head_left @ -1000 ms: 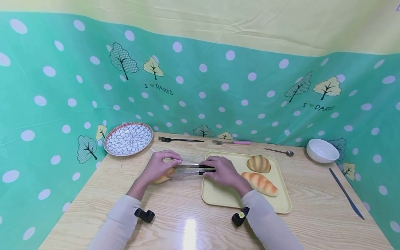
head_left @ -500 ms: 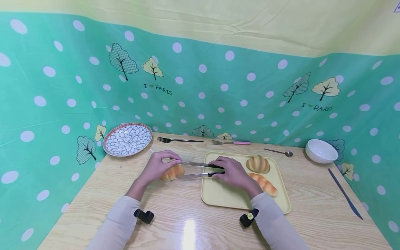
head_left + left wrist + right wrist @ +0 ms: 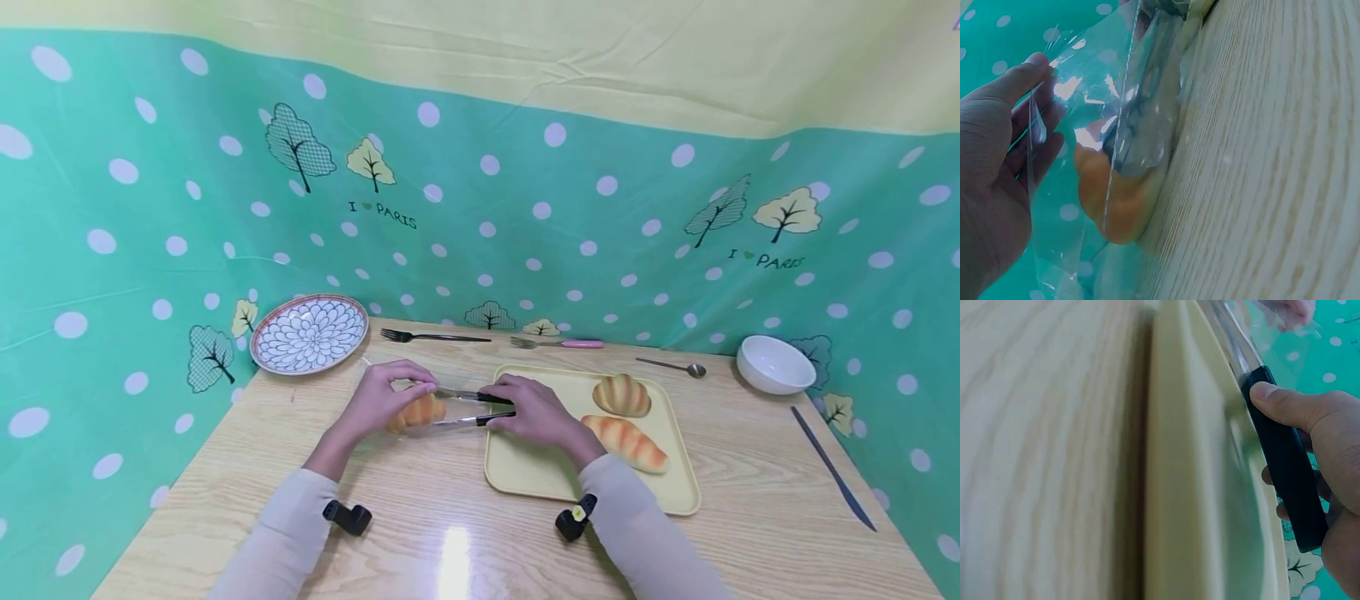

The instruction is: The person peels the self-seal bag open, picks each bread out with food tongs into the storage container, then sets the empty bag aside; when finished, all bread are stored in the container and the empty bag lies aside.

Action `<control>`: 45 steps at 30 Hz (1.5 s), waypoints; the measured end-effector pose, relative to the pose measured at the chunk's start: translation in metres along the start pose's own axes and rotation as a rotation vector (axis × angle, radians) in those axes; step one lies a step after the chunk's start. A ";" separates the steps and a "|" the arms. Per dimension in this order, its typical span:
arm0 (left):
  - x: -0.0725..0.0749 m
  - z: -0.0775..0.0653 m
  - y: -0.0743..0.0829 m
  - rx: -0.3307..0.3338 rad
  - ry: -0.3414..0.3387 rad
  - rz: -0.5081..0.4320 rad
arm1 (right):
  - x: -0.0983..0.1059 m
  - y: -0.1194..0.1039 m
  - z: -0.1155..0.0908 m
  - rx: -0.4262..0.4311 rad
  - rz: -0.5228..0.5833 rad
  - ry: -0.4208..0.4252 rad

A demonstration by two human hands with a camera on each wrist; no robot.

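Note:
My left hand (image 3: 382, 400) pinches the edge of a clear plastic bag (image 3: 1066, 250) between thumb and fingers. Inside lies a small striped bread roll (image 3: 1110, 194), brown-orange and low near the table. Metal tongs (image 3: 453, 422) with black handles reach from the right into the bag, their tips over the roll in the left wrist view. My right hand (image 3: 536, 408) grips the tongs, thumb on one black handle (image 3: 1285, 462), the arms spread apart. In the head view, the left hand partly hides the roll.
Under my right hand lies a yellow tray (image 3: 525, 479) with a shell-shaped roll (image 3: 622, 395) and a long roll (image 3: 626, 443). Behind are a patterned plate (image 3: 309, 335), black fork (image 3: 435, 337), pink-handled fork (image 3: 558, 342), spoon (image 3: 671, 365) and white bowl (image 3: 776, 365). A dark knife (image 3: 832, 467) lies right.
My right hand drew the tongs right, then moved back left. The roll now shows further right, past my left fingers. My left hand has stayed in place.

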State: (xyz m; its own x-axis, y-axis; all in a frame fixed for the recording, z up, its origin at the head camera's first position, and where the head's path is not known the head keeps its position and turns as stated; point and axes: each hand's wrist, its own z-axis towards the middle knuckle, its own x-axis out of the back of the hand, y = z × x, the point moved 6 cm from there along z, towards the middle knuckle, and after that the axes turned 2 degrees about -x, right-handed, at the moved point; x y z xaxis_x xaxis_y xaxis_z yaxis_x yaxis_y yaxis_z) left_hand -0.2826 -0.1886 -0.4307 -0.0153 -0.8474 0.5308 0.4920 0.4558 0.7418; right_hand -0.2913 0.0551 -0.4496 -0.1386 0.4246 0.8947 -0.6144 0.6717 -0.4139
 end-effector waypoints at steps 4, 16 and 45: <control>0.000 0.000 0.000 -0.003 -0.001 0.002 | 0.000 -0.003 0.001 0.014 -0.010 0.022; 0.002 0.000 -0.003 0.031 -0.003 -0.026 | 0.023 0.000 -0.022 -0.017 -0.051 0.065; 0.001 0.000 -0.005 0.033 0.007 0.004 | 0.102 0.070 -0.123 -0.210 -0.097 0.155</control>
State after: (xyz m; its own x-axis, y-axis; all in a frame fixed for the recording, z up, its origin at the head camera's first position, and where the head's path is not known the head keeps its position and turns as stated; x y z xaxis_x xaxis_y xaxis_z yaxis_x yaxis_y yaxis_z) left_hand -0.2848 -0.1918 -0.4337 -0.0071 -0.8474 0.5308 0.4633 0.4677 0.7528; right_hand -0.2526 0.2205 -0.4077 0.0430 0.4291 0.9022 -0.4424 0.8179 -0.3679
